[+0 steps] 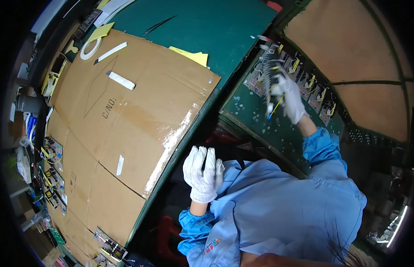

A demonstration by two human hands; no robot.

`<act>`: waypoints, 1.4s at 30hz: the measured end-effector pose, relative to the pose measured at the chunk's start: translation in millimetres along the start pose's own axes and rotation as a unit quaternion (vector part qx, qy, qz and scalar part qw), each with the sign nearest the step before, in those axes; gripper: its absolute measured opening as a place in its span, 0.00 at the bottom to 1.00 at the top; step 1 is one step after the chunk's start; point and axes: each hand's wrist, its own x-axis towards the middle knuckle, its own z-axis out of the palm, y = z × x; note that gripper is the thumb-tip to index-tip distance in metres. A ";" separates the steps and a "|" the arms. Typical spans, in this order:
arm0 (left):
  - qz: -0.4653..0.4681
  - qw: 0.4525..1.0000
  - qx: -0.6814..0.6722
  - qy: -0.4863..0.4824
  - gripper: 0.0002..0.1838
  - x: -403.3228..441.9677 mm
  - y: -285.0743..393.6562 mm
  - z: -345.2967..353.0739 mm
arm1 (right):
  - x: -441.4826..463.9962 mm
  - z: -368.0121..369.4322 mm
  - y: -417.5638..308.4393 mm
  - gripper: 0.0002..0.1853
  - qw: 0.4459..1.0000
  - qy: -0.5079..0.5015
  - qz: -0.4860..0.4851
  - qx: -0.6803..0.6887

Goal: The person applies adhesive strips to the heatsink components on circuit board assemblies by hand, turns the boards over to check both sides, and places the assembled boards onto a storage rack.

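My left hand point(201, 174), in a white glove, hovers over the dark gap beside the table's edge. Its fingers are loosely bent with a gap between them, and nothing shows in it. My right hand point(290, 99), also gloved, is above the green side surface and closed on a circuit board point(270, 66), smeared by motion. A yellow wire point(277, 107) with a blue end hangs by that hand's fingers. Several more circuit boards point(310, 84) with yellow parts lie in a row just beyond the hand. The fingertips of the right hand are blurred.
Brown cardboard point(140, 115) covers much of the table, with a knife-like white strip point(121, 80), a tape roll point(91, 48) and yellow paper point(191, 56) on it. Tweezers point(159, 26) lie on the green mat. Further boards point(53, 182) line the left edge. Small pale bits point(260, 118) dot the side surface.
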 end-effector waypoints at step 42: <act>-0.142 0.986 -0.084 0.004 0.23 2.4 -18.1 16.5 | 157.1 -124.0 244.4 0.30 0.965 0.063 0.147 -0.210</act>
